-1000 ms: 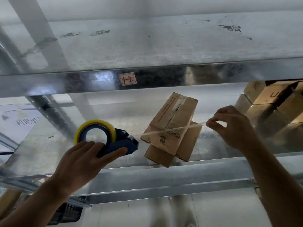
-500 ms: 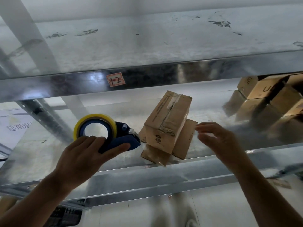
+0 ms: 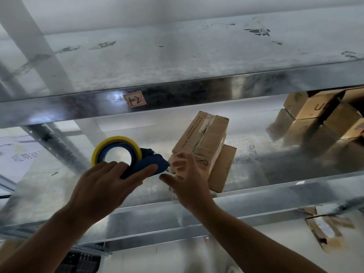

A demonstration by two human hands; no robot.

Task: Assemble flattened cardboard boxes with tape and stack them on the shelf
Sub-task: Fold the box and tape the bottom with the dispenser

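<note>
Gripping the blue, yellow-rolled tape dispenser [image 3: 146, 167] in the left hand [image 3: 102, 186], holding the empty, slack-fingered right hand [image 3: 189, 178] nearer the tilted brown cardboard box [image 3: 202, 136] just beyond, rightward.

The shelf [image 3: 256, 81] is galvanised metal. Its front rail is glossy and mirror-like, and its deck is duller, mottled and scuffed dark in spots. The box [image 3: 202, 138] is matt brown cardboard, with creased, shiny tape [image 3: 206, 123] along its seam. The roll [image 3: 116, 139] is glossy yellow. The dispenser [image 3: 143, 168] is blue, probably matt plastic. The label [image 3: 135, 98] is paper.
</note>
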